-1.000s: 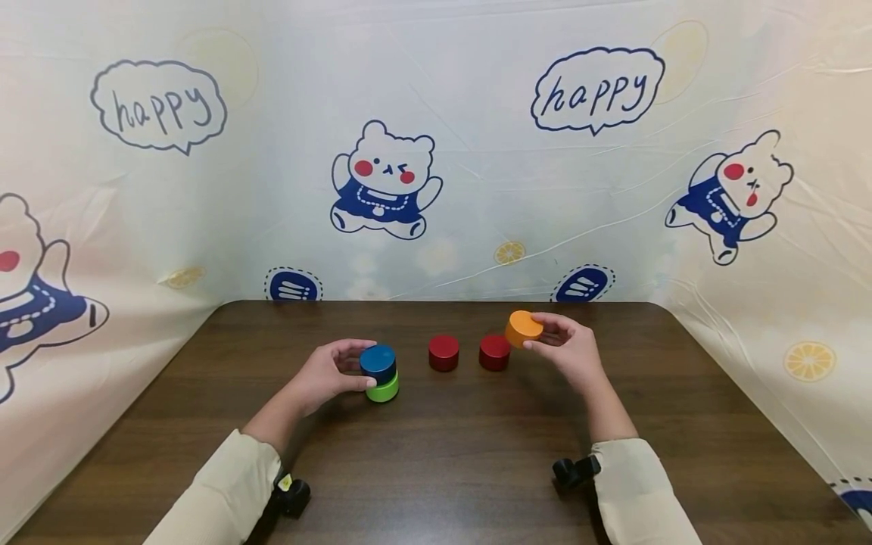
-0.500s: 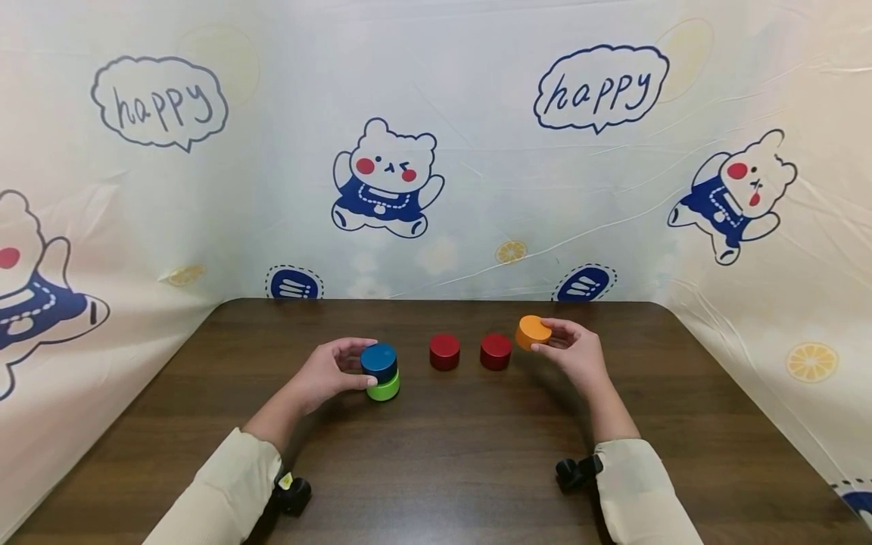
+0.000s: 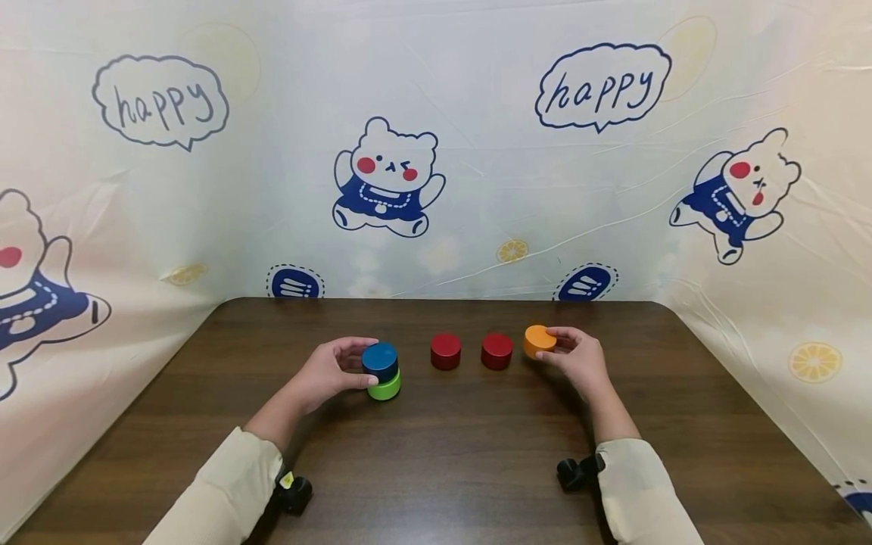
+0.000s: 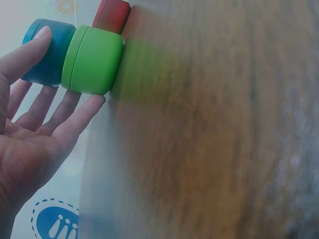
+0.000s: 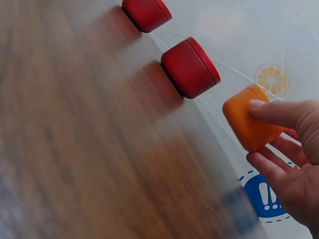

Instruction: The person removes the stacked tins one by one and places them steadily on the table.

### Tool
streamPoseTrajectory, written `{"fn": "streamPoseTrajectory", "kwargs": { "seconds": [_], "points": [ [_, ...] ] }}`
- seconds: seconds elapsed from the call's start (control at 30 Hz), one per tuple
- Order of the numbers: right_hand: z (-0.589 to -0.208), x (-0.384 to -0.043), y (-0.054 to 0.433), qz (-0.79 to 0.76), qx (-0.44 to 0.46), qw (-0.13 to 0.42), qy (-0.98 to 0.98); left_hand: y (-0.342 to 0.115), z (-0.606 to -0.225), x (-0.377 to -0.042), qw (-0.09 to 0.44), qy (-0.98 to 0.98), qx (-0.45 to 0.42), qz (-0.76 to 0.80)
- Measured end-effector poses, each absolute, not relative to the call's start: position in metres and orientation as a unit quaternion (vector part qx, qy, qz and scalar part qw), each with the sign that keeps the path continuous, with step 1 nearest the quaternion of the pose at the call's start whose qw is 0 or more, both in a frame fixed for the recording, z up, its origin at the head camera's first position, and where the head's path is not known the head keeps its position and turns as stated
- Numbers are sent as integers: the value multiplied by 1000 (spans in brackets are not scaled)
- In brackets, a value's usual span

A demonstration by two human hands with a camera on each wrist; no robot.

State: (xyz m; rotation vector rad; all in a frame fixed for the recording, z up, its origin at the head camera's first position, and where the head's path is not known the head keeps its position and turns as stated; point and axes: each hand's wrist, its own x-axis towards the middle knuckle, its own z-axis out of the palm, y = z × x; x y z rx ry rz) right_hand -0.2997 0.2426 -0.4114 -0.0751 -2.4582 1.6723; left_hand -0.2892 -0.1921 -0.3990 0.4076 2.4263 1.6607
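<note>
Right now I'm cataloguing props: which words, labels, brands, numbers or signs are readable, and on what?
"happy": left blue-outlined cloud bubble on pale backdrop.
"happy": matching right bubble.
Yellow sticker, black left-wrist device: too small to read.
Blue cylinder, green cylinder, orange cylinder, red cylinders: none visible.

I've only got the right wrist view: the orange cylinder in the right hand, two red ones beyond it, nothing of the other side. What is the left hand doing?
Observer: The left hand is gripping a blue cylinder, with its thumb laid against the side.

Operator: Is there anything under that blue cylinder?

Observer: Yes, a green cylinder. The blue one sits on top of it; the head and left wrist views both show the pair stacked.
</note>
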Motion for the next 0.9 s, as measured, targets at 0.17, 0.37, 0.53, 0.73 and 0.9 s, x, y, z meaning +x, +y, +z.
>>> {"fn": "streamPoseTrajectory", "kwargs": {
  "seconds": [0.17, 0.37, 0.53, 0.73, 0.9],
  "points": [
    [-415, -302, 244, 540, -39, 73, -838, -192, -399, -288, 87, 815, 137, 557],
    [-417, -303, 246, 514, -48, 67, -854, -192, -398, -289, 88, 816, 133, 556],
    [-418, -303, 247, 506, -54, 61, -859, -191, -397, -288, 86, 818, 129, 553],
    [-420, -304, 247, 502, -44, 67, -861, -191, -397, -289, 87, 820, 129, 550],
    [-420, -303, 247, 498, -42, 68, -863, -191, -398, -289, 89, 818, 127, 554]
  ]
}}
